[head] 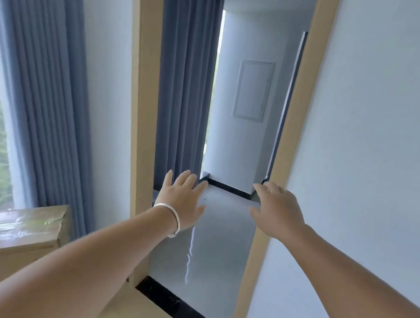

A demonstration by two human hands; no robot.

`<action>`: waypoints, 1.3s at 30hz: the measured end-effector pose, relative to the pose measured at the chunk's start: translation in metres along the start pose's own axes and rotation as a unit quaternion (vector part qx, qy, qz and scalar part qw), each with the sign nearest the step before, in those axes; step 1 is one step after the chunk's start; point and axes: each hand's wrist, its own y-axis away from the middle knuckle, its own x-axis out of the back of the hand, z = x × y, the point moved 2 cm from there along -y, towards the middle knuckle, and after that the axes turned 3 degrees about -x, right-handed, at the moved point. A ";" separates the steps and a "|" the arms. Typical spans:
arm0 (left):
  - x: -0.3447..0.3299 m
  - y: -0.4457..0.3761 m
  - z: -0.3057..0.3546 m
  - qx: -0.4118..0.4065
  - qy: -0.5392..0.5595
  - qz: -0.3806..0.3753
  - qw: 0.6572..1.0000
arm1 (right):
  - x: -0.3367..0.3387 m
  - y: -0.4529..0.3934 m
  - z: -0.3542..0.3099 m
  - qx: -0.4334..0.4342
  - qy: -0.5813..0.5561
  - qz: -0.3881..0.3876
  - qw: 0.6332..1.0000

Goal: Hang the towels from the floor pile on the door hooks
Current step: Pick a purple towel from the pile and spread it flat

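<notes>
Both my arms reach forward into an open doorway. My left hand (183,199), with a silver bangle on its wrist, is spread flat and holds nothing. My right hand (278,212) is held out with straight fingers near the right post of the tan door frame (287,131), also holding nothing. No towel, floor pile or door hook shows in the head view.
A tan cardboard box (10,236) stands at the lower left below blue curtains (53,79) and a window. Through the doorway lie a glossy grey floor (215,242), more blue curtain and a white wall panel (253,89). A white wall (380,154) fills the right side.
</notes>
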 end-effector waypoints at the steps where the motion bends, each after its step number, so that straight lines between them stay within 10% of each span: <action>1: -0.007 -0.004 -0.014 0.023 -0.012 -0.012 1.000 | -0.008 -0.021 -0.007 0.021 -0.004 0.001 1.000; 23: -0.073 0.185 -0.365 0.437 -0.105 -0.142 0.882 | -0.130 -0.163 -0.446 0.426 -0.148 -0.039 0.892; 39: -0.230 0.361 -0.564 0.523 -0.056 -0.227 0.819 | -0.275 -0.124 -0.755 0.560 -0.105 -0.172 0.803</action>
